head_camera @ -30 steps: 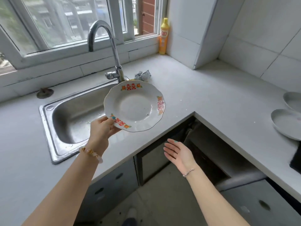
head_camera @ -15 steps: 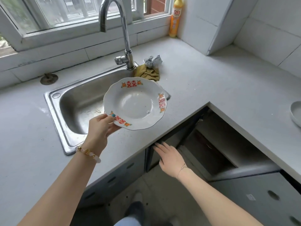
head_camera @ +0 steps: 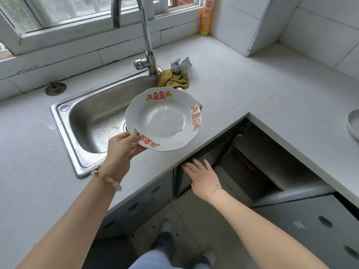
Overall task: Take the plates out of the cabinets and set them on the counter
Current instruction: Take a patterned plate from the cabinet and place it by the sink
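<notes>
My left hand (head_camera: pixel 121 150) grips a white scalloped plate (head_camera: pixel 165 121) with red and orange rim marks by its near edge. The plate hangs tilted above the sink's right rim and the grey counter (head_camera: pixel 252 88). My right hand (head_camera: pixel 202 176) lies flat, fingers spread, against the edge of the open cabinet door (head_camera: pixel 183 183) just under the counter lip. It holds nothing. The dark cabinet opening (head_camera: pixel 258 164) sits in the counter's inner corner. A pale plate (head_camera: pixel 352 123) rests on the counter at the far right edge.
A steel sink (head_camera: pixel 93 119) with a tall faucet (head_camera: pixel 145 35) is set into the counter. A yellow cloth (head_camera: pixel 172 79) and a silver scrubber (head_camera: pixel 180 64) lie behind the plate. A yellow bottle (head_camera: pixel 206 16) stands by the window. Grey drawers (head_camera: pixel 320 226) are at lower right.
My right hand moved forward and down from mid-air to the cabinet door's edge. The plate stayed in my left hand while my view dropped and shifted left, hiding one of the right-side plates.
</notes>
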`<action>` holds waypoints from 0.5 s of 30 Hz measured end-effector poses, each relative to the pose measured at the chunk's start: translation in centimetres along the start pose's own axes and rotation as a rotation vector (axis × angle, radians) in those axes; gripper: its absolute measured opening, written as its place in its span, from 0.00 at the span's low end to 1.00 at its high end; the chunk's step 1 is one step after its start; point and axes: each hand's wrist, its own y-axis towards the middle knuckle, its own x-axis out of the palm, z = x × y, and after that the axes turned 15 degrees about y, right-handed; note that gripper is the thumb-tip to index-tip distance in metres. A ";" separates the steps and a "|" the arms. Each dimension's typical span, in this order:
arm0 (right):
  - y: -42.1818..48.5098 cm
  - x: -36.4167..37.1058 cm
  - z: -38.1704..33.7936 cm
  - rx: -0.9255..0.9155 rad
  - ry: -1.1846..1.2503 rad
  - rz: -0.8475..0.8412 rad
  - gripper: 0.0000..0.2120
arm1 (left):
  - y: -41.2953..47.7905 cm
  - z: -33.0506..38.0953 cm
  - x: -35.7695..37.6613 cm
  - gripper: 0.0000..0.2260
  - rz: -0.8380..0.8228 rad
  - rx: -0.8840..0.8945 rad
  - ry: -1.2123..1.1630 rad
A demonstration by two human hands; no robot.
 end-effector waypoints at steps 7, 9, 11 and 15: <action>-2.5 1.0 2.1 -0.060 -0.068 0.013 0.38 | -0.7 -0.9 0.9 0.07 -0.002 0.044 0.027; -3.7 0.9 3.0 -0.059 -0.085 -0.020 0.37 | -1.1 -1.2 1.2 0.04 -0.005 0.048 0.027; -4.7 0.5 3.9 -0.114 -0.073 -0.050 0.35 | -1.6 -1.4 1.7 0.04 -0.014 0.049 0.020; -6.0 -0.4 5.4 -0.143 -0.053 -0.099 0.31 | -2.4 -1.8 2.7 0.04 -0.025 0.049 0.026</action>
